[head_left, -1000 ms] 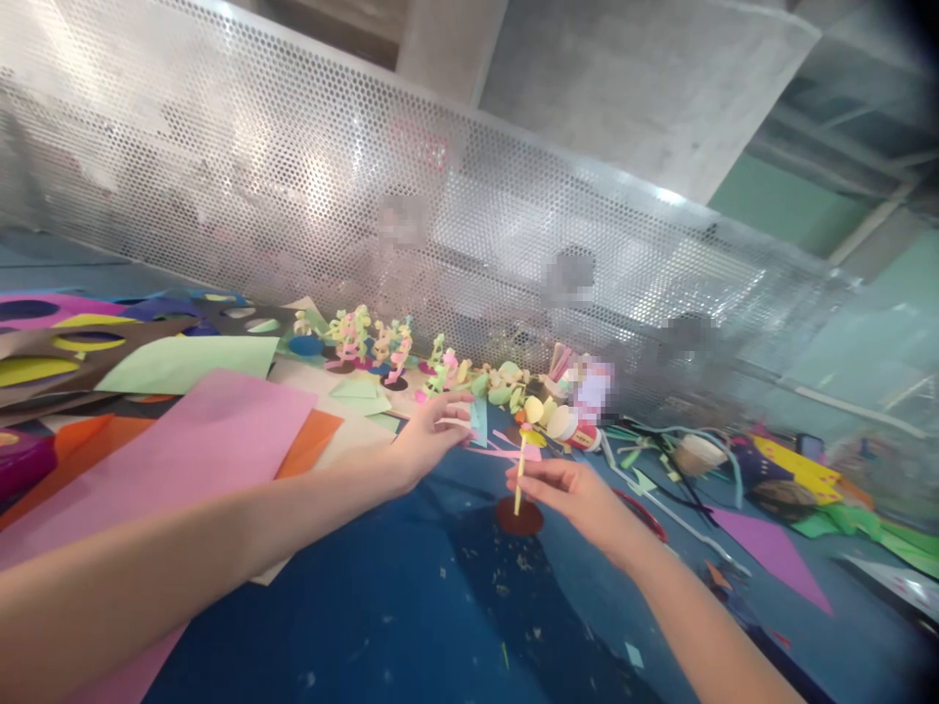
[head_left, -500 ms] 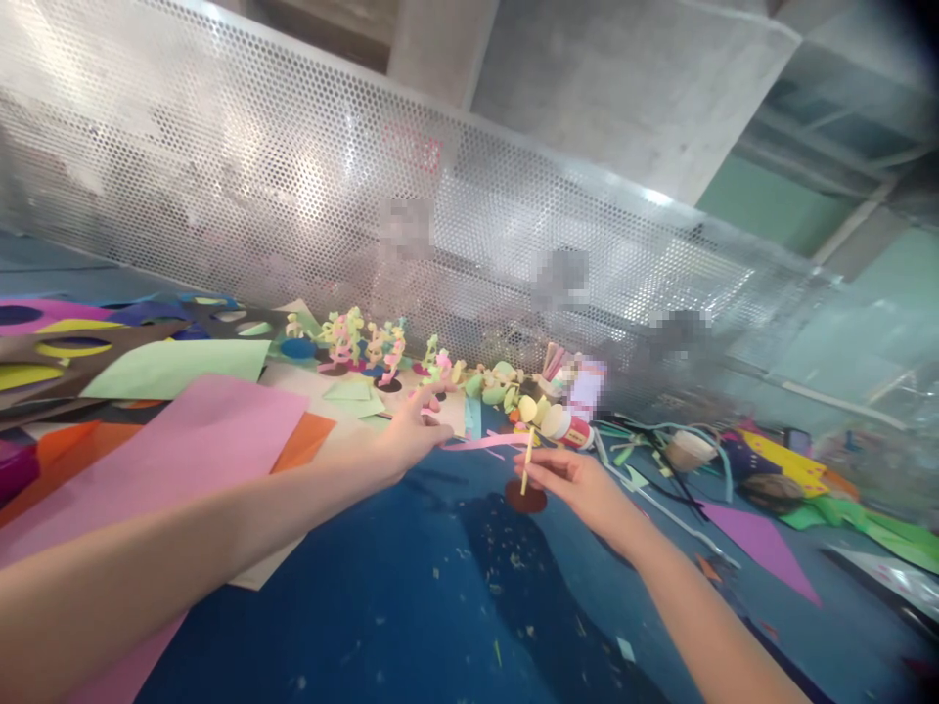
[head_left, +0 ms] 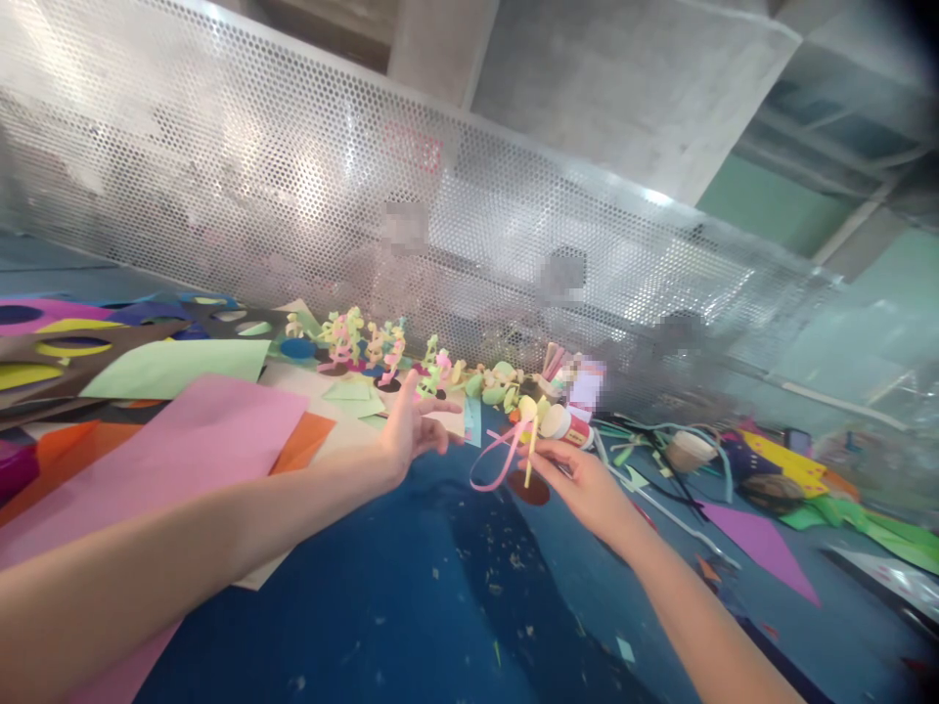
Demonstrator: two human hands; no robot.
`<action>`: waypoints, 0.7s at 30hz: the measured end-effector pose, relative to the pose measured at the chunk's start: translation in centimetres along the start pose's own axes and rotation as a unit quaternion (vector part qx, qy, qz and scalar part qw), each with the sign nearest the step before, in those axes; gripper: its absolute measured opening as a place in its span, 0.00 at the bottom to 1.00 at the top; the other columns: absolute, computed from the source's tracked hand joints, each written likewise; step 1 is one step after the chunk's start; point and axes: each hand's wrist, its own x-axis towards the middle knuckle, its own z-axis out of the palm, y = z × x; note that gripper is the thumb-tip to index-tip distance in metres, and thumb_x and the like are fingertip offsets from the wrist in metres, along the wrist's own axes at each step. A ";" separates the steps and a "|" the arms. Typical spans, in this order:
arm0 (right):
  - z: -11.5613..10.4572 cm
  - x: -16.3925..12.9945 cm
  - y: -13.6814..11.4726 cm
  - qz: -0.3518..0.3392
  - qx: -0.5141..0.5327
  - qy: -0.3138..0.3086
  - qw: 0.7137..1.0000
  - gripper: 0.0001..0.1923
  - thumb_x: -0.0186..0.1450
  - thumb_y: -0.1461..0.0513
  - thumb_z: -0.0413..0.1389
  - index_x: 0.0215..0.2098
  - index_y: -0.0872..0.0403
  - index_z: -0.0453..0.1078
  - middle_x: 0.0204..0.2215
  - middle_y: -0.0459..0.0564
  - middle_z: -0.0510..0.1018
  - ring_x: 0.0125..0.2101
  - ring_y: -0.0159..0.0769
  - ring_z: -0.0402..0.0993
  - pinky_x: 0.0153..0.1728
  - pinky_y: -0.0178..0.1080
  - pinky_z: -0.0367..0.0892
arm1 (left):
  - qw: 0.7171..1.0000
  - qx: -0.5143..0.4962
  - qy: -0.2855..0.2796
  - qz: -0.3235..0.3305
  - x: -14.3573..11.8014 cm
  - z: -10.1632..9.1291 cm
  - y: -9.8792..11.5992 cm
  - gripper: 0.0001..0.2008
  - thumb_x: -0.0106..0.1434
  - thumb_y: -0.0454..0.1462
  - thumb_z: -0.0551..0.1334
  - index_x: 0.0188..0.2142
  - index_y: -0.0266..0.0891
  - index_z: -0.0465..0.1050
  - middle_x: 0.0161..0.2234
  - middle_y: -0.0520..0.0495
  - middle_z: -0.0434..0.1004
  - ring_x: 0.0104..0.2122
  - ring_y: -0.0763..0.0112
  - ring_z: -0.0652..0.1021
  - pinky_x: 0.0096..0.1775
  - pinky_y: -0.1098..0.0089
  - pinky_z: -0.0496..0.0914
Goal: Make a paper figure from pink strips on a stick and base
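- Your right hand [head_left: 587, 479] pinches the yellow paper stick [head_left: 529, 458] upright over the dark red disc [head_left: 529, 487] on the blue worktop [head_left: 411, 606].
- The pink strip [head_left: 493, 463] loops from the stick's top.
- Your left hand [head_left: 411, 427] hovers, fingers spread, holding nothing.
- Keep the stick vertical; guide the loop gently.

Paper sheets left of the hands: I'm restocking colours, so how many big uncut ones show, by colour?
Pink sheet: 1
Orange sheet: 1
Light green sheet: 1
Total: 3
The left hand hovers open by them; the right hand pinches a yellow stick.
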 end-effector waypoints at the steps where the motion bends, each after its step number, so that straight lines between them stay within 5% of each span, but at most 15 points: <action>1: -0.1 0.0 0.0 0.011 0.016 0.000 1.000 0.14 0.61 0.55 0.50 0.39 0.53 0.70 0.37 0.51 0.77 0.39 0.40 0.72 0.43 0.42 0.64 | 1.000 0.016 0.000 0.003 0.0 0.0 -0.1 0.34 0.55 0.59 0.42 0.36 0.34 0.71 0.11 0.52 0.63 0.28 0.63 0.76 0.37 0.67 0.66; 5: 0.2 -0.2 -0.4 0.022 0.057 -0.012 0.998 0.15 0.61 0.53 0.50 0.39 0.52 0.70 0.39 0.50 0.76 0.40 0.39 0.71 0.42 0.40 0.65 | 0.993 0.092 0.016 0.071 0.0 0.7 -0.6 0.22 0.56 0.52 0.53 0.33 0.36 0.71 0.20 0.52 0.69 0.28 0.70 0.73 0.36 0.69 0.66; 10: 1.3 -0.4 -1.0 0.023 0.093 -0.052 0.994 0.14 0.60 0.54 0.52 0.38 0.52 0.70 0.37 0.48 0.77 0.41 0.39 0.71 0.42 0.39 0.66 | 0.950 0.251 -0.010 0.184 -1.0 2.0 -0.4 0.15 0.55 0.46 0.58 0.29 0.37 0.74 0.26 0.50 0.73 0.29 0.70 0.72 0.34 0.72 0.65; 16: 2.9 -0.7 -2.1 0.006 0.132 -0.026 0.991 0.13 0.57 0.55 0.55 0.36 0.54 0.72 0.34 0.49 0.78 0.37 0.38 0.73 0.41 0.40 0.67 | 0.939 0.284 -0.048 0.188 -2.4 3.2 -0.4 0.10 0.52 0.42 0.63 0.31 0.39 0.76 0.33 0.48 0.75 0.35 0.68 0.74 0.41 0.70 0.66; 21: 3.2 -1.0 -2.3 -0.001 0.105 -0.021 0.994 0.12 0.57 0.56 0.56 0.37 0.53 0.73 0.34 0.48 0.78 0.36 0.39 0.74 0.40 0.39 0.67 | 0.971 0.192 -0.067 0.127 -1.9 3.1 -1.7 0.09 0.52 0.39 0.64 0.30 0.35 0.74 0.31 0.46 0.75 0.33 0.69 0.74 0.39 0.69 0.67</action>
